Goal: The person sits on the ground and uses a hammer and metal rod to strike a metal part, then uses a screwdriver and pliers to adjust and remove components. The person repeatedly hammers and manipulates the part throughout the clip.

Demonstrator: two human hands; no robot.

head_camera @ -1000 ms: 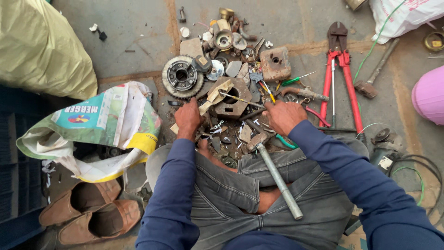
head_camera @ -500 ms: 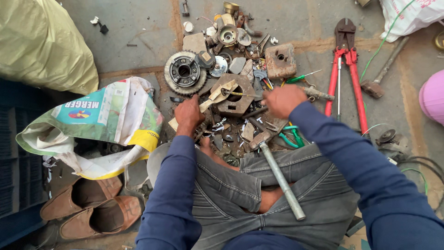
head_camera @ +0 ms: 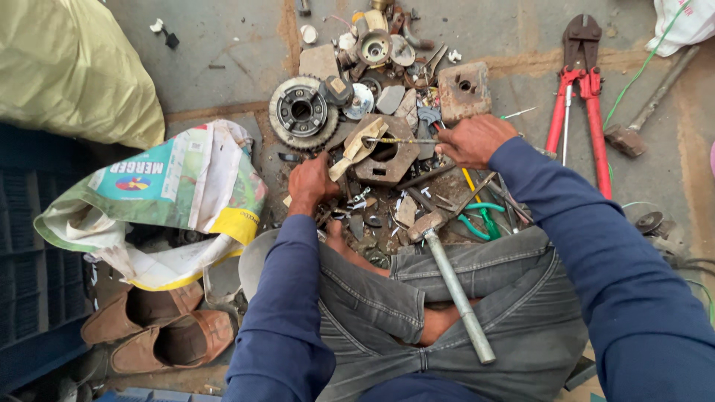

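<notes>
I sit cross-legged on a concrete floor over a heap of rusty metal scrap. My left hand (head_camera: pixel 311 181) rests on the scrap beside a tan bent metal piece (head_camera: pixel 359 144) that lies on a rusty hexagonal block (head_camera: pixel 389 155). My right hand (head_camera: pixel 474 140) is closed on the end of a thin metal rod (head_camera: pixel 402 140) that lies across the block. A hammer with a grey pipe handle (head_camera: pixel 454 289) leans over my lap, its head in the scrap.
A round toothed gear hub (head_camera: pixel 301 113) and a square rusty plate (head_camera: pixel 464 90) lie behind the heap. Red bolt cutters (head_camera: pixel 579 97) lie at the right. At the left are a printed sack (head_camera: pixel 171 195), a yellow-green bag (head_camera: pixel 71 67) and brown shoes (head_camera: pixel 156 335).
My right hand has moved up and to the right, away from the front of the heap, and closed on the thin rod over the hexagonal block. The left hand stays about where it was.
</notes>
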